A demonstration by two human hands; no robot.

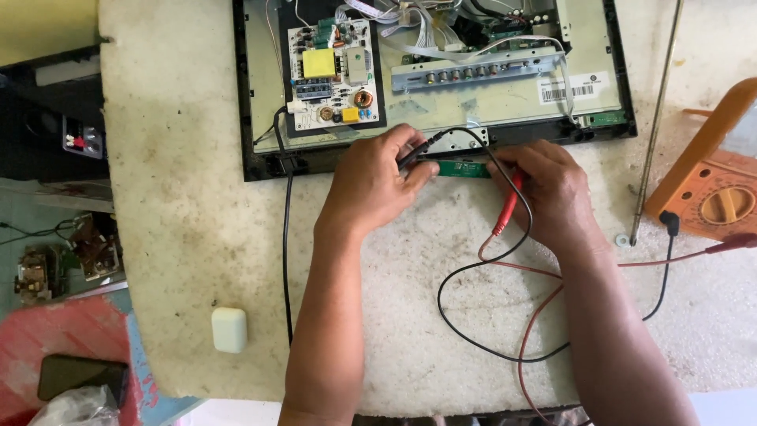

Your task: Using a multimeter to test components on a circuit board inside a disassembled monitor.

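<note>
Forearms low at six o'clock; left hand (374,183) pinching black probe (414,154), right hand (550,189) gripping red probe (509,207). Between both tips, narrow green circuit strip (464,168), long axis nine-to-three, twelve o'clock of both hands, against open television chassis (505,102). Orange multimeter (710,189) at three.
</note>
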